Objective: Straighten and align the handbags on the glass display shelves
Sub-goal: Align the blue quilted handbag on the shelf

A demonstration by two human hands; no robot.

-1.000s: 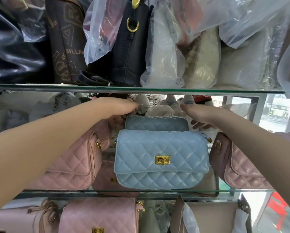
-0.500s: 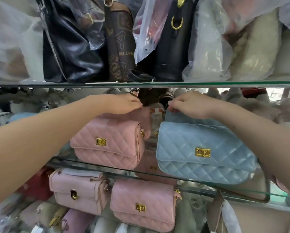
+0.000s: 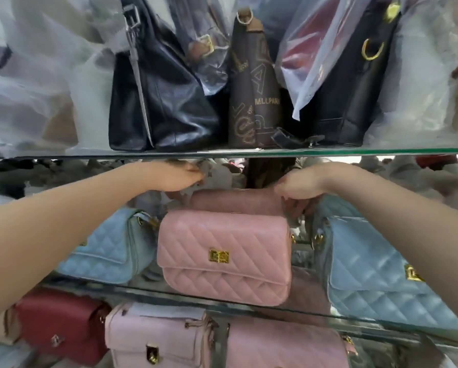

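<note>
**While both hands are up on the middle shelf**

As far as I can see, the front pink bag (image 3: 224,256) stands upright in the centre of the middle glass shelf (image 3: 132,288), gold clasp facing out. A rear pink bag (image 3: 236,201) sits right behind it. The right hand (image 3: 299,185) has its fingers curled over that rear bag's top right corner, gripping it. The left hand (image 3: 177,176) reaches past the bags' left side, too blurry to say if it's holding anything. Blue quilted bags flank the pink ones, left blue bag (image 3: 111,251) and right blue bag (image 3: 382,274). A black bag (image 3: 164,102) sits on the upper shelf (image 3: 222,153).
</note>
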